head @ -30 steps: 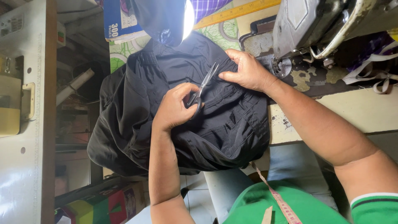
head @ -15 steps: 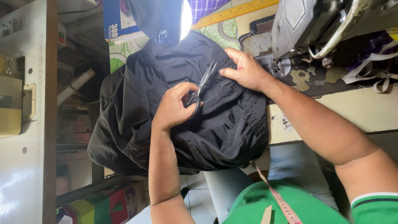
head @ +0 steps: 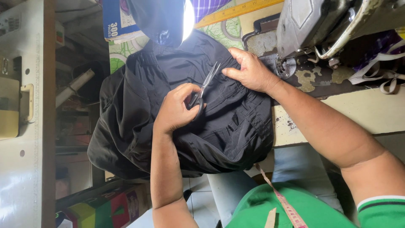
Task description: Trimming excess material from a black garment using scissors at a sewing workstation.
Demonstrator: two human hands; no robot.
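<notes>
**Scissors on black fabric at the sewing desk**

Left hand [head: 179, 109] has its grip closed round the scissors [head: 204, 89], blades slightly apart on the black garment [head: 139, 105]. Right hand [head: 249, 71] presses the cloth flat, just beside the sewing machine [head: 312, 25]. Blade tips probably touch a seam, hard to tell.

**What the sewing table is carrying**

We are looking at a worn, cream-topped sewing table [head: 337, 114] whose paint is flaking. A black garment [head: 236, 126] is lying across it, under our fingers. A sewing machine [head: 320, 25] is standing just beyond the fingertips. A yellow ruler [head: 236, 12] and a blue paper pad [head: 116, 19] are lying past the cloth.
</notes>
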